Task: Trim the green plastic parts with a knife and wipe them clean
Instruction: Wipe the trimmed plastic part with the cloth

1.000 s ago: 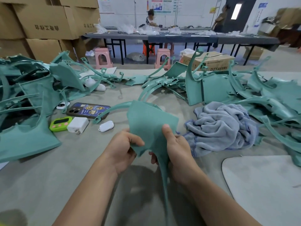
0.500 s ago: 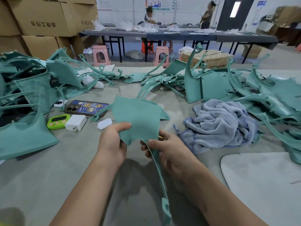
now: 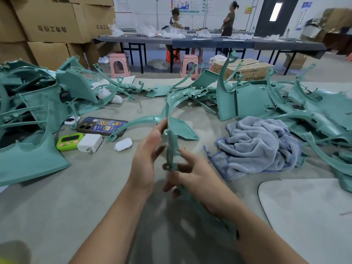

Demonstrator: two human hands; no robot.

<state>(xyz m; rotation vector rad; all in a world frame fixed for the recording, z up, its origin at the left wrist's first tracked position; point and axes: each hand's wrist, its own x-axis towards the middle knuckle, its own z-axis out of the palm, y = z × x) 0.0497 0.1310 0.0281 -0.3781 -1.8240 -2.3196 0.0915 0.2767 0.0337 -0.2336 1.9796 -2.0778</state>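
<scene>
I hold one green plastic part (image 3: 172, 147) edge-on and upright above the grey table (image 3: 57, 197); its wide panel points away from me and its thin strip runs down under my right wrist. My left hand (image 3: 147, 157) lies flat against the part's left side, fingers straight and reaching up to its top edge. My right hand (image 3: 192, 176) grips the strip lower down, with the fingers curled round it. No knife shows. A crumpled grey-blue towel (image 3: 257, 143) lies to the right of my hands.
Heaps of green parts cover the table's left (image 3: 34, 115) and back right (image 3: 314, 111). A phone (image 3: 101, 126), a green timer (image 3: 69, 141), a white charger (image 3: 89, 142) and a white case (image 3: 123, 144) lie left of my hands. A pale board (image 3: 304, 216) sits front right.
The part has turned from panel-facing-me to edge-on and risen. My left hand has gone from pinching the panel to lying flat against it; my right hand has shifted along the strip.
</scene>
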